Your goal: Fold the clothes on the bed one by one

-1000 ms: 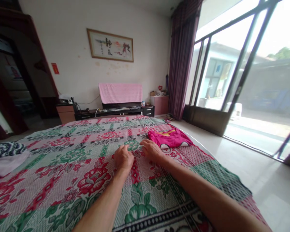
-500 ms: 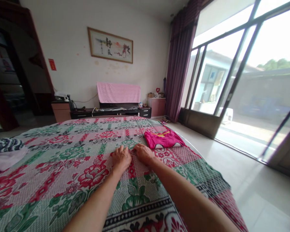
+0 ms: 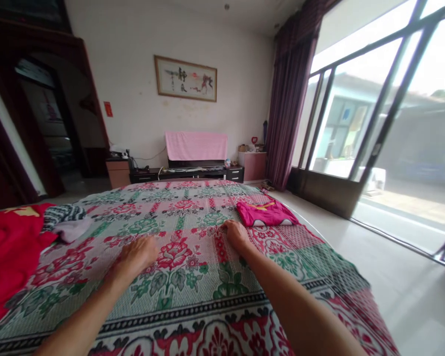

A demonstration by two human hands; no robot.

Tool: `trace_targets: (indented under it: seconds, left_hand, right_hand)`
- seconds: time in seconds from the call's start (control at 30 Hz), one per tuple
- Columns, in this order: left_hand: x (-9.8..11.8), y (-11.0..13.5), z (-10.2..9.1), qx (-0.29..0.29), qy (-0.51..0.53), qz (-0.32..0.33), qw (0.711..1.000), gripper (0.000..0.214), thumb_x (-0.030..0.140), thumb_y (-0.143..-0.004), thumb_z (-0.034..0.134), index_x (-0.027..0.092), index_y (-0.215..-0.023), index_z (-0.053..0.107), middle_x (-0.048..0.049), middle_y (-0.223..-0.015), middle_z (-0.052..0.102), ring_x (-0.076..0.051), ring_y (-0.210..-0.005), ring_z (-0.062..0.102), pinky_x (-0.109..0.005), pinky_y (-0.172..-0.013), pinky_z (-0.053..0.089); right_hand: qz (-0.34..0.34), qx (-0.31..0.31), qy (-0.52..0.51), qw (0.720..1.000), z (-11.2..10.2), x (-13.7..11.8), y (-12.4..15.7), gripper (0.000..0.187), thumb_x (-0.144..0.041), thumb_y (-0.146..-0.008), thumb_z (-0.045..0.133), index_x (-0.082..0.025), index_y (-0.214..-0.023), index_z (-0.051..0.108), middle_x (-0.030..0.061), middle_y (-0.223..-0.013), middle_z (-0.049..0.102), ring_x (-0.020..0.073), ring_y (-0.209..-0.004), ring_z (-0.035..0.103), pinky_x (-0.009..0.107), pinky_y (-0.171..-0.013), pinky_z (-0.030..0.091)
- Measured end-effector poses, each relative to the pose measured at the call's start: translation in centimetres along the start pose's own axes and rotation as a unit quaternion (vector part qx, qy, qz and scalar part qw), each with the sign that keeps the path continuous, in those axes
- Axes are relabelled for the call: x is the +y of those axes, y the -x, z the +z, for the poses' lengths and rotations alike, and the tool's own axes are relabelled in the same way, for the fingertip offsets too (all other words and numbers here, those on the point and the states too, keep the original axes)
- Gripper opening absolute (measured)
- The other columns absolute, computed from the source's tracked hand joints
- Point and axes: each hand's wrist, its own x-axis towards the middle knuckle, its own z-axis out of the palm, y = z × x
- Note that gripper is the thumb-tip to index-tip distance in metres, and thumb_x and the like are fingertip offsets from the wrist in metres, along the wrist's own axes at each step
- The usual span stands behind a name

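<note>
Sprawling in loose folds, red cloth (image 3: 11,252) is lying left of the hands, with crumpled black-and-white cloth (image 3: 64,216) and smoother pale cloth (image 3: 73,230) bunching beside it. Over the woven floral cover (image 3: 193,294), the left hand (image 3: 139,253) is showing a rounded back; its grip cannot be told. The right hand (image 3: 237,236) is showing bent fingers, its grip equally unclear. Just right of it, a thin magenta garment (image 3: 267,213) is lying flat, roughly rectangular.

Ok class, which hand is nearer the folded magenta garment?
Right: the right hand is just left of the folded magenta garment; the left hand is much farther left.
</note>
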Motion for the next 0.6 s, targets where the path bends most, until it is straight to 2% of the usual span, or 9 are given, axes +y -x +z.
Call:
trace_targets:
  seconds: [0.1,0.2,0.33,0.43,0.53,0.6]
  left_hand:
    - [-4.1,1.2,1.0,0.029,-0.008,0.030,0.999,0.025,0.028,-0.082,0.042,0.020,-0.084,0.065,-0.0089,-0.092,0.068,-0.024,-0.090,0.063,-0.034,-0.078,0.046]
    - [-6.0,2.3,2.4,0.079,0.025,0.079,0.993,0.028,0.029,-0.085,0.039,0.020,-0.092,0.065,-0.0078,-0.097,0.067,-0.021,-0.091,0.062,-0.032,-0.083,0.045]
    - [-6.0,3.4,3.1,0.153,0.050,0.084,0.983,0.030,0.025,-0.087,0.038,0.018,-0.099,0.065,-0.0093,-0.103,0.065,-0.021,-0.097,0.059,-0.033,-0.090,0.042]
    - [-5.5,3.8,2.8,0.155,0.054,0.068,0.984,0.027,0.022,-0.086,0.041,0.018,-0.098,0.066,-0.0079,-0.101,0.066,-0.021,-0.094,0.059,-0.032,-0.088,0.043]
    - [-5.3,3.9,2.5,0.164,0.064,0.068,0.982,0.025,0.021,-0.086,0.043,0.020,-0.095,0.066,-0.0062,-0.098,0.065,-0.019,-0.095,0.059,-0.030,-0.089,0.042]
    - [-5.4,3.9,2.6,0.170,0.072,0.065,0.981,0.024,0.020,-0.086,0.044,0.020,-0.094,0.066,-0.0059,-0.097,0.065,-0.018,-0.095,0.058,-0.029,-0.089,0.042]
  right_hand:
    - [0.008,0.011,-0.012,1.000,0.2,0.1,-0.1,0.035,-0.012,-0.084,0.039,-0.019,-0.102,0.068,0.0065,-0.105,0.069,0.0171,-0.094,0.061,0.023,-0.080,0.040]
    - [0.013,0.022,-0.024,0.999,0.2,0.0,-0.1,0.035,-0.012,-0.082,0.041,-0.020,-0.101,0.070,0.0056,-0.106,0.069,0.0163,-0.094,0.062,0.023,-0.081,0.041]
    - [-0.004,0.043,-0.040,0.998,0.1,0.2,-0.1,0.036,-0.012,-0.079,0.041,-0.021,-0.097,0.072,0.0041,-0.103,0.071,0.0163,-0.094,0.063,0.023,-0.085,0.042]
    - [-0.027,0.058,-0.068,0.996,0.2,1.2,-0.4,0.036,-0.015,-0.077,0.042,-0.022,-0.095,0.073,0.0027,-0.099,0.072,0.0174,-0.093,0.064,0.025,-0.085,0.045]
    - [0.011,0.075,-0.105,0.992,0.6,2.6,-1.2,0.037,-0.021,-0.078,0.042,-0.022,-0.099,0.073,0.0032,-0.098,0.073,0.0192,-0.087,0.066,0.028,-0.078,0.049]
    - [0.026,0.064,-0.104,0.992,0.9,3.4,-1.6,0.038,-0.024,-0.077,0.043,-0.021,-0.101,0.072,0.0044,-0.095,0.073,0.0201,-0.081,0.067,0.030,-0.074,0.050]
